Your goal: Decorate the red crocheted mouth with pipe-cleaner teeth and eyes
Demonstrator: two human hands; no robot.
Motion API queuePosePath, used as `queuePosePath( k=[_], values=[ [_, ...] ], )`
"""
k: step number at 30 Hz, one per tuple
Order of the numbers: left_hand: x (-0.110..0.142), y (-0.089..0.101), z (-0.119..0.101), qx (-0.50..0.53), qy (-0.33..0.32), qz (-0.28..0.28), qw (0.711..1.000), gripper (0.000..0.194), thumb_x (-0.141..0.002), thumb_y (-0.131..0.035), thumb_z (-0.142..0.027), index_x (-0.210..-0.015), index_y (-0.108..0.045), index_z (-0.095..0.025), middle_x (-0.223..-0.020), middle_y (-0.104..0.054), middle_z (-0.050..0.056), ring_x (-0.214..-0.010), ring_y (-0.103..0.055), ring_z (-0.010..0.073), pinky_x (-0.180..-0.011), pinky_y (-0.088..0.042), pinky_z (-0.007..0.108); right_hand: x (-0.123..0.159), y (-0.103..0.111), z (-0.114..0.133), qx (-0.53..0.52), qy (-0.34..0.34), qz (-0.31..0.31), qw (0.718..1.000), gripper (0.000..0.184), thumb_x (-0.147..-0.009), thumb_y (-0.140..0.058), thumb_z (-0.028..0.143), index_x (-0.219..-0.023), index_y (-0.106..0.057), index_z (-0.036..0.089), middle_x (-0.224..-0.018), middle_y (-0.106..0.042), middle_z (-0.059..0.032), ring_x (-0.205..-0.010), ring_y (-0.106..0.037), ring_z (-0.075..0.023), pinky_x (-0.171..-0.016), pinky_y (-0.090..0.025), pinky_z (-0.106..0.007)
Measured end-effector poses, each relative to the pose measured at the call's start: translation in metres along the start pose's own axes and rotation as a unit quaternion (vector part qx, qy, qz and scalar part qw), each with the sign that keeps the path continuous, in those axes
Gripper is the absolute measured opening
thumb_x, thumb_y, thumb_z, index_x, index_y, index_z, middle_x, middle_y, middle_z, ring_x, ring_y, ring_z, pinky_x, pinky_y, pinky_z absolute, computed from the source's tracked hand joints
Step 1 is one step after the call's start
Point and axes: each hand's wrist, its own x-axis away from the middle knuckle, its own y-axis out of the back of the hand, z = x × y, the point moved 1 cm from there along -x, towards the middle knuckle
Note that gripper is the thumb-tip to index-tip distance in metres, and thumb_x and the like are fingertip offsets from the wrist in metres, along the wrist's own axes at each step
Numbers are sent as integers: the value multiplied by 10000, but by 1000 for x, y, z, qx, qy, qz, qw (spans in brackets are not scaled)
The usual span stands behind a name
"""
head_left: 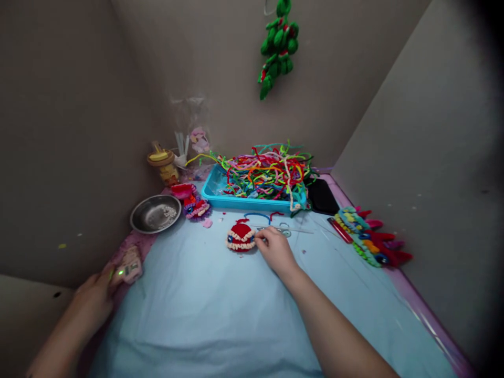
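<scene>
Red, round woolly toy with cream frills (pixel 241 231) lies on the pale-blue cloth (pixel 205 310), just left of the nearer right hand (pixel 273 248), which pinches its edge; the left hand (pixel 93 295) has a grip too dim to tell.

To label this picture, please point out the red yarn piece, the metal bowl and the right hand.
Red yarn piece (pixel 241 231), head view: its red top.
Metal bowl (pixel 150 214), head view: its bare inside.
Right hand (pixel 275 250), head view: its back.
</scene>
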Motion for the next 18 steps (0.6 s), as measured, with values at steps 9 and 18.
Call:
queuePosePath(
  k=[9,18],
  values=[
    [21,-21,-67,123,-159,-56,978,433,-833,-394,-351,-1208,-457,-145,-1018,-608,138,-919,-597,272,-805,-500,418,-3,0,4,-86,-142,29,986,111,-678,-532,231,-617,-606,175,-625,-587,-5,-633,-533,-160,-614,-392,-252],
    [37,-41,-144,249,-245,29,936,465,-881,-370,-196,-1344,-356,-228,-1094,-560,113,-996,-559,218,-845,-488,354,-10,-8,-2,-115,-159,32,980,144,-662,-544,235,-568,-623,161,-582,-578,2,-609,-528,-148,-578,-390,-234]
  ],
)
